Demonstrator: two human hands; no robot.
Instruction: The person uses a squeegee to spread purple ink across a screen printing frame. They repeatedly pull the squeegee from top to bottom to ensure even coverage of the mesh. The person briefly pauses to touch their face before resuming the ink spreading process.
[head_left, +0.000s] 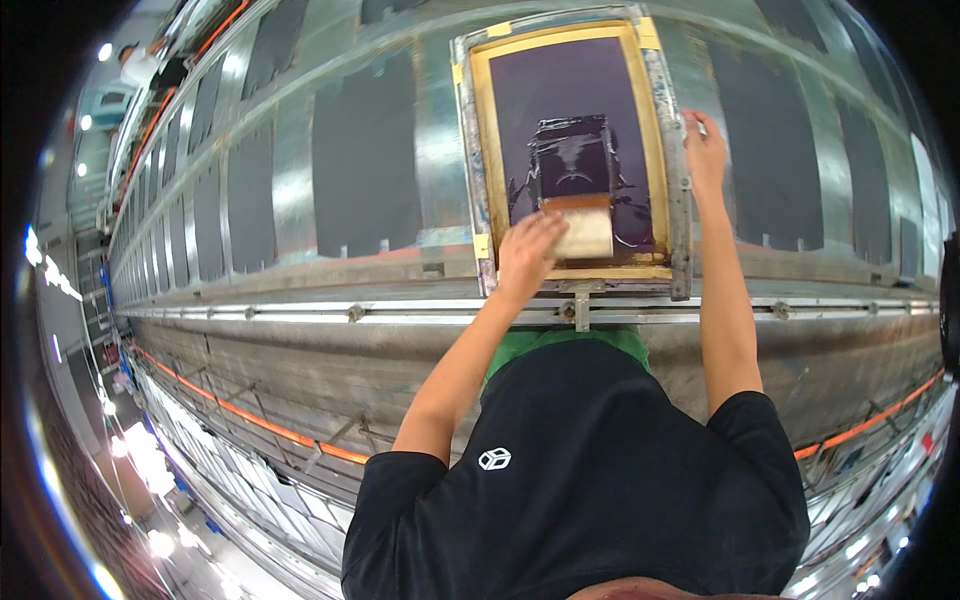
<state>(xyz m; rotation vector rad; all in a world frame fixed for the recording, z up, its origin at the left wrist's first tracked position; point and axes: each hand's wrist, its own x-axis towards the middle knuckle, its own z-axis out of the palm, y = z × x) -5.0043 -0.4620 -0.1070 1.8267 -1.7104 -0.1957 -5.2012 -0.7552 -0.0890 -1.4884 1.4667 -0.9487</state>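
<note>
A screen-printing frame [682,230] with a yellow-taped inner border lies on the long table in front of me. Dark, glossy ink [572,150] is smeared over the middle of its purple mesh [545,75]. My left hand [532,255] is closed around the left end of a squeegee [588,234], which has a pale wooden handle and a brown blade edge. The squeegee sits at the near end of the ink, inside the frame. At the frame's right edge, my right hand [706,155] is closed with its fingers against the rail; a small pale bit shows between them.
Dark grey fabric panels [368,160] lie in a row along the table, with more panels [770,150] on the right. A metal rail [400,313] runs along the near edge, a bracket [582,308] on it below the frame. Another person [140,65] stands far left.
</note>
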